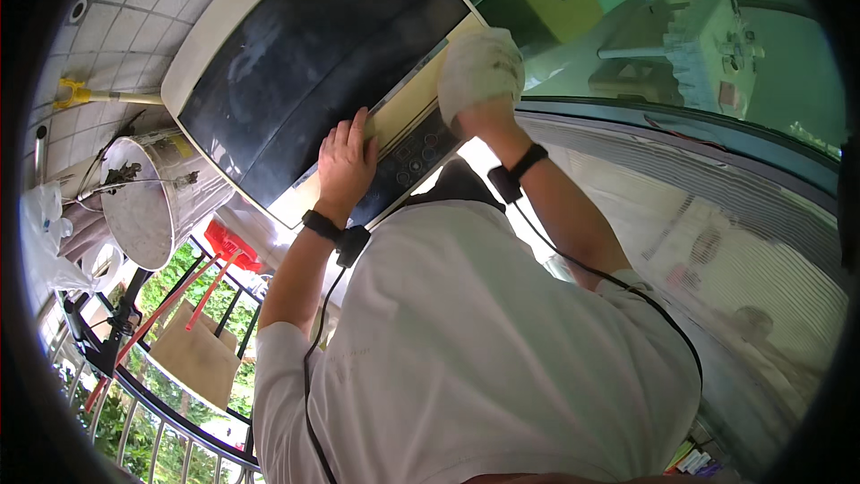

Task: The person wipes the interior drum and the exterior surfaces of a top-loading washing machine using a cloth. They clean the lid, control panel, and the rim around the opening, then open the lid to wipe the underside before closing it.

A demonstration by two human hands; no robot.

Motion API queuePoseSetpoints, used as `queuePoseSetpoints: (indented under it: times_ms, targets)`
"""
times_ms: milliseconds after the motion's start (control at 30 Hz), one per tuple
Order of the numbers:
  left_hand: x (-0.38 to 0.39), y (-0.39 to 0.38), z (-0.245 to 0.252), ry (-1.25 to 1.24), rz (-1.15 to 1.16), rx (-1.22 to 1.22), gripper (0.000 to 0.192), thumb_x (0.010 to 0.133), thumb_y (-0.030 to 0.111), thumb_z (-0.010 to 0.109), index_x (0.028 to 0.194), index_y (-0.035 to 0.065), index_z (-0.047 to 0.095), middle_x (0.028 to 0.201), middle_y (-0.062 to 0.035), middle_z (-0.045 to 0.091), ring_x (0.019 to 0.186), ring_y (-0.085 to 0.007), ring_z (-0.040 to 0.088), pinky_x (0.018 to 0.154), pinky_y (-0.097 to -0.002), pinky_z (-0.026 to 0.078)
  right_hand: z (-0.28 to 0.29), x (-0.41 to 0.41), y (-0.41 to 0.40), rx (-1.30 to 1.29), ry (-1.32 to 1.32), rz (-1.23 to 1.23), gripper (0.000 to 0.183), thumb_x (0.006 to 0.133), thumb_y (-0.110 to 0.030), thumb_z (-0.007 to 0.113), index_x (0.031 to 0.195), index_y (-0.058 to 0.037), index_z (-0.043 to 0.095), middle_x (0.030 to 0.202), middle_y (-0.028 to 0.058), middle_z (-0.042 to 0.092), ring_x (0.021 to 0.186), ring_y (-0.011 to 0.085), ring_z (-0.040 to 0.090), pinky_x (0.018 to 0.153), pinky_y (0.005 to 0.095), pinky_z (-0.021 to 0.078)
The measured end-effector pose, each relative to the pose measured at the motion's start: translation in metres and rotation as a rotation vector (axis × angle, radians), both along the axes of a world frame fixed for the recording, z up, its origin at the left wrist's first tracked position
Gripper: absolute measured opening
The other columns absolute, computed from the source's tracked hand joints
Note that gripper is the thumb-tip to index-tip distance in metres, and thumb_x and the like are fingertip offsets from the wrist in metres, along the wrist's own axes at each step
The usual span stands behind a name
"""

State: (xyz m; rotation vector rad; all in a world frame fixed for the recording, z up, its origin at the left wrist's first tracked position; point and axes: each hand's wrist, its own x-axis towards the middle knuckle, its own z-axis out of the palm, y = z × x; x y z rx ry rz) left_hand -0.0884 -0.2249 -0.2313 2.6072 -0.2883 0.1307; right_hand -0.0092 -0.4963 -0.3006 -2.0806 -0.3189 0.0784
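Observation:
Before me stands a top-loading washing machine with a dark glass lid (322, 74) and a control panel (410, 158) along its near edge. My left hand (348, 158) is bare and rests on the light strip between lid and panel, its fingers reaching the edge of the glass. A whitish cloth (480, 70) covers my right hand, at the right end of that strip; the fingers are hidden, and whether it is a rag or a mitt I cannot tell. Both wrists carry black straps with small boxes and cables.
A white bucket (138, 205) lies tilted at the left, beside a plastic bag (50, 242). Below it are a red plastic tool head (232, 245) and a balcony railing (158, 444). A greenish window (772, 74) and a ribbed pale panel (712, 215) border the right side.

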Motion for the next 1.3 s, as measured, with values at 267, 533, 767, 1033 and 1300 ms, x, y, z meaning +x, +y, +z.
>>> queuePoseSetpoints:
  times_ms: [267,533,767,1033,1300]
  targets:
    - [-0.006,0.004,-0.008,0.012,0.02,0.008,0.051,0.086,0.017,0.063,0.134,0.0082,0.046,0.1,-0.0128,0.058,0.092,-0.0327,0.059,0.082,-0.0423,0.048,0.077,-0.007,0.033,-0.567,-0.612,-0.043,0.027,0.078,-0.021,0.059,0.1,-0.0097,0.07,0.11,0.0139,0.066,0.108,0.0326,0.059,0.093,0.0493,0.045]
    - [-0.006,0.002,-0.004,0.007,0.005,0.025,0.049,0.088,0.019,0.062,0.133,0.0083,0.047,0.102,-0.0128,0.058,0.092,-0.0322,0.059,0.082,-0.0422,0.049,0.081,0.042,0.029,-1.072,-0.439,0.059,0.029,0.077,-0.016,0.065,0.104,-0.0076,0.067,0.117,0.0126,0.06,0.113,0.0338,0.054,0.098,0.0468,0.0423]
    - [-0.007,0.001,-0.003,-0.011,0.018,0.043,0.05,0.088,0.021,0.062,0.134,0.0085,0.047,0.103,-0.0124,0.058,0.093,-0.0311,0.059,0.082,-0.042,0.049,0.084,0.023,0.017,-0.639,-0.709,0.038,0.014,0.071,-0.014,0.064,0.084,-0.0096,0.065,0.098,0.0099,0.061,0.095,0.0338,0.058,0.079,0.0414,0.0496]
    - [-0.008,0.005,-0.012,0.014,0.025,0.053,0.05,0.088,0.021,0.061,0.135,0.0085,0.046,0.104,-0.0125,0.058,0.094,-0.0315,0.059,0.083,-0.0423,0.048,0.089,0.037,0.022,-0.724,-0.506,0.046,0.012,0.074,-0.016,0.062,0.083,-0.0094,0.066,0.103,0.0137,0.062,0.097,0.0348,0.059,0.08,0.0454,0.0497]
    - [-0.003,0.001,-0.002,0.023,0.003,0.056,0.051,0.087,0.02,0.061,0.135,0.0083,0.046,0.104,-0.0134,0.058,0.094,-0.032,0.058,0.083,-0.0423,0.048,0.07,0.051,0.013,-0.623,-0.668,-0.037,0.014,0.071,-0.015,0.063,0.083,-0.0085,0.065,0.104,0.0158,0.06,0.1,0.0351,0.058,0.078,0.0436,0.05]
